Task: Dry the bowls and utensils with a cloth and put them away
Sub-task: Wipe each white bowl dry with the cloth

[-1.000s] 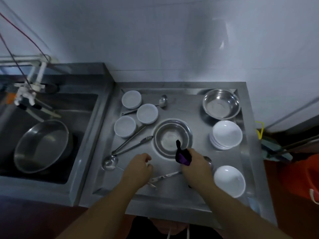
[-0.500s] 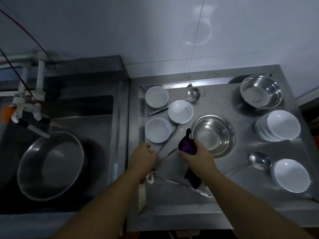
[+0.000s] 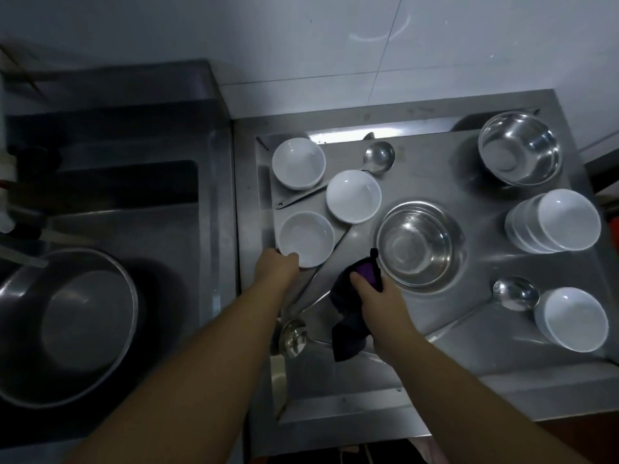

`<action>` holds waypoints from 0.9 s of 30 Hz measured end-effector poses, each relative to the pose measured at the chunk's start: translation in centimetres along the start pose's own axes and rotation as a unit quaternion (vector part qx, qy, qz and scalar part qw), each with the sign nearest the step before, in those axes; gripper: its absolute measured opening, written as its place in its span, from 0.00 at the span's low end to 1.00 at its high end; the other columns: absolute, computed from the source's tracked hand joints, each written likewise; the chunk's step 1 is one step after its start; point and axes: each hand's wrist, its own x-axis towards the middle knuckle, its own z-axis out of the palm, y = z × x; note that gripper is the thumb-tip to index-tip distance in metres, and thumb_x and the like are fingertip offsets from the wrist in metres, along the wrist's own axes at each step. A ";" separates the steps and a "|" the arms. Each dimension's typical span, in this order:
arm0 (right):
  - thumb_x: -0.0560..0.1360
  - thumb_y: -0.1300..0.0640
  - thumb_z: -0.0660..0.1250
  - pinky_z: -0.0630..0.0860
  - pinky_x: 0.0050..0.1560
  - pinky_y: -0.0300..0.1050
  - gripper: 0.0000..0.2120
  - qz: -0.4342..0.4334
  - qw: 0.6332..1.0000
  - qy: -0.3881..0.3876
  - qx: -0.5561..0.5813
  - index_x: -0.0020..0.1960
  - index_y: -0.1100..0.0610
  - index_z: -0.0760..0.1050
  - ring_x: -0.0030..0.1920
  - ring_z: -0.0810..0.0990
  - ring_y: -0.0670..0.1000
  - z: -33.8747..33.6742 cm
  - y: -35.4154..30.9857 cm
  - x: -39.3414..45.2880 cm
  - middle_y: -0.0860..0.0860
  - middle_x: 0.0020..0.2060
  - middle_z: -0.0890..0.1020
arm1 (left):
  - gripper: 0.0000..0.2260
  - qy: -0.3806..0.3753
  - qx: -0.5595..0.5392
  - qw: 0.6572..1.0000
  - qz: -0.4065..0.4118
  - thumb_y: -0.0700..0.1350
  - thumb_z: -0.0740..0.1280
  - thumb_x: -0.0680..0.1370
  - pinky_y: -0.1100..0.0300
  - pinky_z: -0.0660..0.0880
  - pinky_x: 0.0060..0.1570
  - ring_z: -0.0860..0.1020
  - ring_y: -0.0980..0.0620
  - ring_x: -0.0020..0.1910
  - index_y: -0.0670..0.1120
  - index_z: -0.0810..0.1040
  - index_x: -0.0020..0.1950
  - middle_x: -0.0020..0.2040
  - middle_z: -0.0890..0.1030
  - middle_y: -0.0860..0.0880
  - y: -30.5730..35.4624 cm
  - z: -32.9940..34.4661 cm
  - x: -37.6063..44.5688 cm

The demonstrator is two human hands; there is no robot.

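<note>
The white bowl [image 3: 306, 238] on the worktop [image 3: 469, 356] holds nothing; your left hand [image 3: 276, 267] grips its near rim. Your right hand [image 3: 378, 301] grips the cloth [image 3: 348, 324].

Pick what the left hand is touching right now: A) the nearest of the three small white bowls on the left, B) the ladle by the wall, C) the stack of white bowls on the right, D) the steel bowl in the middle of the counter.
A: the left hand grips the near rim of the small white bowl, while the right hand holds the purple cloth.
</note>
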 end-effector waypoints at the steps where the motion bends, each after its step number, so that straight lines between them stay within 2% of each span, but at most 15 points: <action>1: 0.73 0.43 0.75 0.84 0.55 0.66 0.17 0.018 0.999 -0.001 0.031 0.57 0.52 0.81 0.52 0.87 0.61 -0.2 0.1 0.0 0.57 0.52 0.87 | 0.17 0.004 -0.007 1.000 -0.009 0.47 0.70 0.80 0.57 0.72 0.43 0.77 0.45 0.45 0.42 0.80 0.67 0.51 0.81 0.46 0.1 0.2 0.1; 4: 0.79 0.49 0.73 0.86 0.45 0.55 0.13 0.067 0.991 -0.005 0.114 0.60 0.53 0.81 0.48 0.89 0.58 -0.7 -0.1 -0.4 0.55 0.50 0.89 | 0.15 0.007 -0.039 0.998 -0.043 0.43 0.71 0.78 0.56 0.75 0.45 0.79 0.43 0.46 0.40 0.82 0.64 0.52 0.83 0.43 0.1 0.5 0.3; 6: 0.81 0.50 0.71 0.84 0.37 0.48 0.11 0.098 0.982 -0.008 0.161 0.60 0.54 0.81 0.44 0.90 0.55 -0.9 -0.6 -0.9 0.54 0.47 0.90 | 0.16 -0.006 -0.123 0.989 -0.079 0.39 0.71 0.77 0.50 0.82 0.55 0.82 0.38 0.53 0.36 0.81 0.63 0.57 0.84 0.39 -0.1 0.4 0.2; 8: 0.81 0.49 0.70 0.84 0.36 0.48 0.13 0.126 0.973 -0.009 0.193 0.61 0.56 0.81 0.43 0.90 0.56 -1.0 -0.9 -1.6 0.56 0.47 0.90 | 0.17 -0.015 -0.196 0.976 -0.098 0.37 0.70 0.76 0.42 0.82 0.61 0.83 0.35 0.57 0.34 0.79 0.64 0.59 0.83 0.35 -0.2 0.0 -0.5; 11: 0.82 0.48 0.68 0.84 0.38 0.48 0.15 0.144 0.967 -0.025 0.210 0.61 0.58 0.82 0.43 0.90 0.57 -1.0 -1.4 -2.6 0.58 0.48 0.89 | 0.18 -0.024 -0.232 0.968 -0.094 0.39 0.69 0.78 0.40 0.81 0.63 0.82 0.35 0.58 0.34 0.78 0.66 0.58 0.83 0.36 -0.4 -1.1 -2.1; 13: 0.82 0.50 0.66 0.83 0.38 0.48 0.14 0.126 0.968 -0.045 0.210 0.60 0.58 0.82 0.41 0.90 0.57 -1.2 -2.1 -3.5 0.58 0.48 0.89 | 0.15 -0.027 -0.270 0.959 -0.086 0.39 0.68 0.79 0.39 0.81 0.64 0.83 0.36 0.58 0.35 0.79 0.65 0.57 0.83 0.36 -0.4 -2.0 -3.8; 17: 0.80 0.56 0.67 0.83 0.38 0.47 0.09 0.016 0.984 -0.079 0.159 0.58 0.55 0.82 0.42 0.89 0.54 -1.8 -5.1 -5.5 0.56 0.48 0.89 | 0.09 -0.044 -0.335 0.940 -0.052 0.37 0.66 0.80 0.43 0.83 0.59 0.85 0.40 0.51 0.36 0.79 0.59 0.51 0.86 0.37 -0.4 -3.6 -8.1; 19: 0.78 0.55 0.68 0.83 0.41 0.46 0.10 -0.068 0.986 -0.109 0.103 0.59 0.49 0.83 0.47 0.89 0.53 -2.5 -7.3 -6.8 0.53 0.50 0.89 | 0.07 -0.058 -0.343 0.937 -0.020 0.37 0.68 0.80 0.48 0.84 0.52 0.86 0.43 0.47 0.38 0.81 0.56 0.47 0.88 0.39 0.1 -4.0 -10.9; 20: 0.76 0.52 0.69 0.83 0.43 0.45 0.11 -0.108 0.984 -0.124 0.074 0.57 0.46 0.83 0.48 0.89 0.52 -2.9 -8.4 -7.6 0.51 0.50 0.89 | 0.06 -0.061 -0.342 0.938 -0.002 0.37 0.69 0.80 0.50 0.84 0.50 0.86 0.44 0.48 0.39 0.82 0.56 0.48 0.88 0.40 0.4 -4.1 -12.4; 22: 0.74 0.48 0.68 0.83 0.43 0.42 0.10 -0.180 0.973 -0.143 0.020 0.54 0.41 0.83 0.46 0.88 0.48 -4.0 -10.5 -9.3 0.47 0.48 0.88 | 0.06 -0.073 -0.346 0.935 0.036 0.37 0.71 0.80 0.55 0.84 0.49 0.86 0.44 0.53 0.41 0.83 0.56 0.53 0.88 0.40 1.2 -4.1 -15.6; 24: 0.74 0.47 0.67 0.81 0.45 0.43 0.09 -0.253 0.955 -0.148 -0.038 0.52 0.37 0.81 0.44 0.85 0.44 -5.2 -12.2 -10.8 0.43 0.45 0.87 | 0.09 -0.096 -0.365 0.924 0.059 0.37 0.71 0.80 0.56 0.84 0.54 0.87 0.44 0.56 0.40 0.83 0.60 0.56 0.88 0.41 2.3 -4.0 -19.0; 27: 0.73 0.45 0.67 0.76 0.48 0.36 0.13 -0.364 0.905 -0.148 -0.163 0.54 0.28 0.74 0.49 0.82 0.38 -7.2 -14.2 -12.8 0.38 0.48 0.84 | 0.10 -0.151 -0.402 0.898 0.094 0.38 0.70 0.81 0.56 0.84 0.53 0.88 0.47 0.54 0.40 0.83 0.62 0.56 0.88 0.41 4.4 -3.6 -23.7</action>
